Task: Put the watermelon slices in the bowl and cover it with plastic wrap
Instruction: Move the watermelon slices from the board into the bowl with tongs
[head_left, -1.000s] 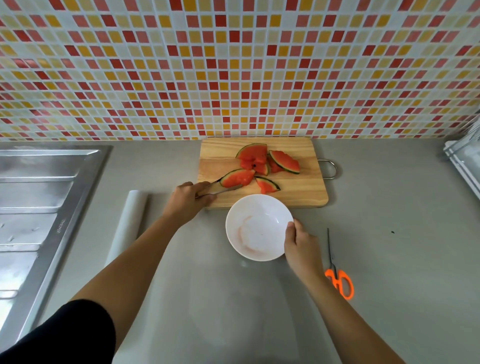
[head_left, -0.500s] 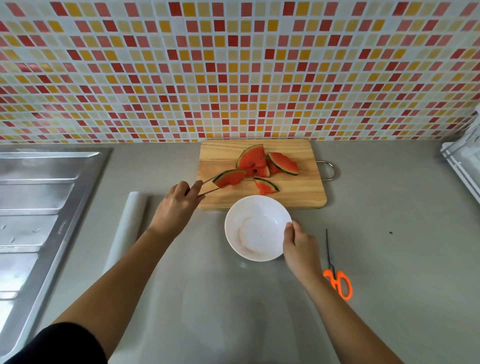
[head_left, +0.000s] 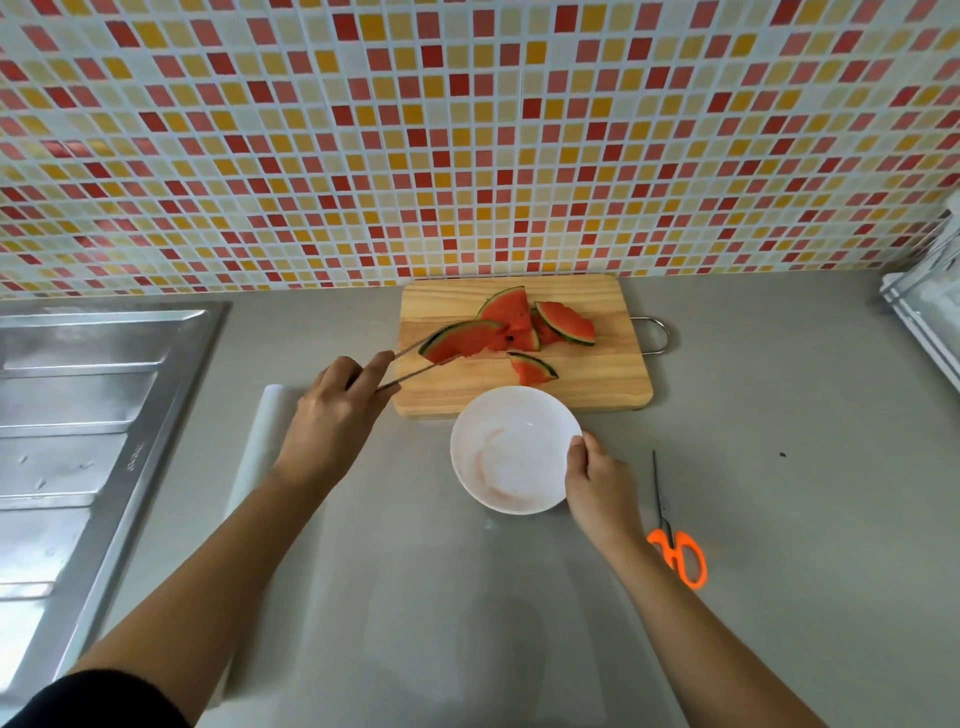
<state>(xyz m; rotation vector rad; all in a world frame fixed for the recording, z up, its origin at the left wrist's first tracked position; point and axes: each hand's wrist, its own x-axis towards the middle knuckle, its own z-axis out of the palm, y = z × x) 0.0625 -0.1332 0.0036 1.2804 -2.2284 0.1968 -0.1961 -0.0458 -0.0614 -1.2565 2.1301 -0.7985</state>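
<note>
Head view: white bowl (head_left: 470, 467) on counter (head_left: 779, 467), just beside the wooden cutting board (head_left: 597, 384), w/ only a pinkish smear inside; right hand (head_left: 600, 480) fingers pinch its rim. Left hand (head_left: 332, 415) fingers clamped on metal tongs (head_left: 410, 361) gripping one watermelon slice (head_left: 460, 340) at board's left part, other slices (head_left: 563, 322) lying on it. Plastic wrap roll (head_left: 260, 447) partly hidden behind left forearm; tongs' rear end lost in the hand.

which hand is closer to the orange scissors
Right. The right hand grips the rim of the bowl, just left of the scissors without touching them. The left hand holds tongs beyond the bowl, well away from them.
</note>
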